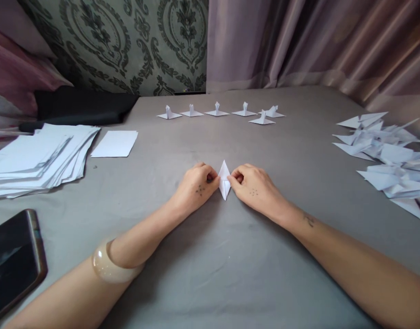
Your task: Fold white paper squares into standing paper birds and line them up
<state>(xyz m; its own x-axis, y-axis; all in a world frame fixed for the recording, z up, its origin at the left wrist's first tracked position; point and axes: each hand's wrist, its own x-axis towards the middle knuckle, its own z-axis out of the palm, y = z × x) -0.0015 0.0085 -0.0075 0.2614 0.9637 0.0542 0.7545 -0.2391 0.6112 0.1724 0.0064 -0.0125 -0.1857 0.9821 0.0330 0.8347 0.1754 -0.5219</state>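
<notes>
A small white paper folded into a narrow diamond (224, 186) is at the middle of the grey cloth, its points toward and away from me. My left hand (199, 183) pinches its left corner between thumb and curled fingers. On the opposite side my right hand (253, 185) grips the right corner in the same way. A crease runs across the diamond's middle, and a slit shows down its near half. The fingertips under the paper are hidden.
Several folded paper figures (217, 110) stand in a row at the back. To the left lie a stack of white sheets (59, 151), a few squares of paper (114, 144) and a phone (16, 260). Folded paper pieces (388, 155) are heaped at right. Black cloth (83, 106) lies back left.
</notes>
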